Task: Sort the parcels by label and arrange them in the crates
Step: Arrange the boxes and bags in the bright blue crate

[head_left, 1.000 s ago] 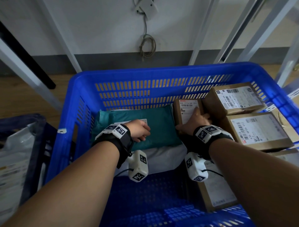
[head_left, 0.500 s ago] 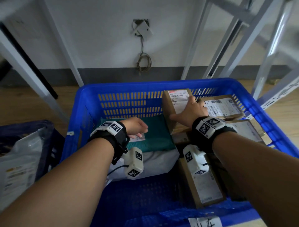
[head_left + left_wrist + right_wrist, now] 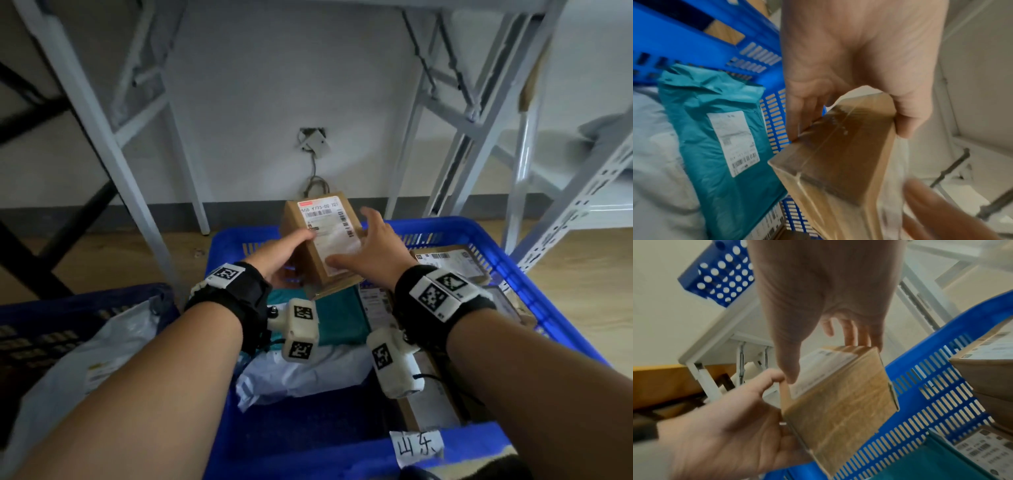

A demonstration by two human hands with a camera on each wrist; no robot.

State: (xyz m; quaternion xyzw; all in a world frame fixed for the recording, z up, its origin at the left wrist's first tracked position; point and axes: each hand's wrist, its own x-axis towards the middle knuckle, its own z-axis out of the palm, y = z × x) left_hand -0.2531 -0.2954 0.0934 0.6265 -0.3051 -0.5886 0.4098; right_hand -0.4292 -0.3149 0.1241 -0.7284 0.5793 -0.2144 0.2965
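Lifted since half a second ago: box (image 3: 320, 240), then low in the crate (image 3: 534, 294) under the right hand (image 3: 373, 253) alone, now raised above the far rim and met by the left hand (image 3: 279, 260). Left hand, earlier lying on the teal bag (image 3: 337, 322), now under the box's left side, thumb on the label edge, fingers curled beneath: gripping it. Right hand spread, thumb on the label's lower right, fingers reaching past the box's right edge; in the right wrist view fingertips (image 3: 859, 339) at the far top corner, touching, not wrapped round.

Box tilted, white label (image 3: 325, 229) with barcodes facing up toward the head camera, clear tape along its brown side in the left wrist view.

Below, in the crate: teal bag with its own label, lying on a white bag (image 3: 308, 373); to the right, more brown boxes (image 3: 452, 263) with labels. On the near rim, a paper tag (image 3: 416, 447) with handwritten characters. At the left, a darker crate (image 3: 34, 329) holding a grey bag (image 3: 102, 346). Behind, white table legs (image 3: 102, 137) and a wall socket (image 3: 313, 142) with a hanging cord.
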